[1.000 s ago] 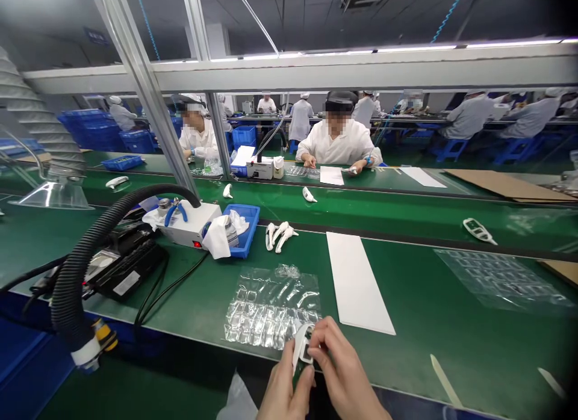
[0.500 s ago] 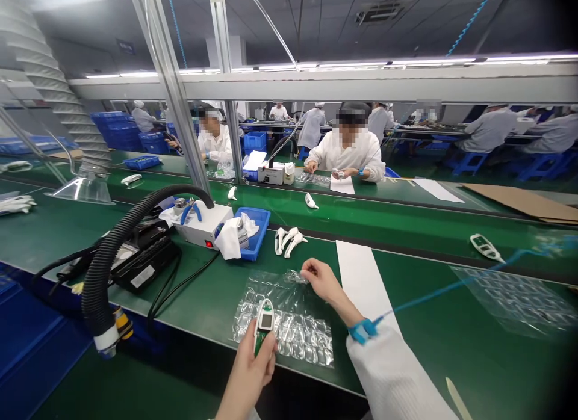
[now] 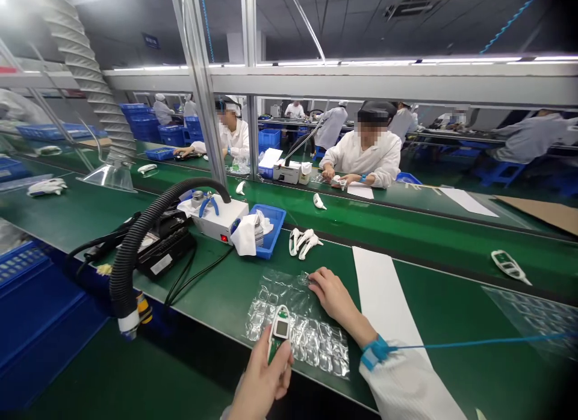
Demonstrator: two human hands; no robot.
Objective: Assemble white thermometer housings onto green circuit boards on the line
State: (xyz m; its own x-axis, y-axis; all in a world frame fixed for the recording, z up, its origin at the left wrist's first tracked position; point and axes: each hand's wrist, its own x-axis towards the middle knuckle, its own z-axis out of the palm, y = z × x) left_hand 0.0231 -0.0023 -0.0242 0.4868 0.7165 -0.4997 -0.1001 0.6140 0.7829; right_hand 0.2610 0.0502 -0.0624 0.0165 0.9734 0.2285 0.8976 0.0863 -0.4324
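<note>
My left hand (image 3: pixel 264 381) is closed around a small white device with a grey screen (image 3: pixel 279 331), held upright at the near edge of the green bench. My right hand (image 3: pixel 332 293) reaches forward and rests on the far edge of a clear plastic sheet of small film pieces (image 3: pixel 293 330); its fingertips pinch at the crumpled film there. A blue wrist strap (image 3: pixel 374 351) with a blue cord sits on my right wrist. Three white device shells (image 3: pixel 304 240) lie just beyond the sheet.
A white paper strip (image 3: pixel 383 296) lies right of the sheet. A blue tray with a white cloth (image 3: pixel 266 227), a white box with pliers (image 3: pixel 217 215), a black machine (image 3: pixel 165 245) and a black ribbed hose (image 3: pixel 135 251) stand left. Other workers sit across the green conveyor (image 3: pixel 406 227).
A second ago both hands held the device close in. The right hand let go and reached out to the sheet's far edge; the left keeps the device. The view has swung left.
</note>
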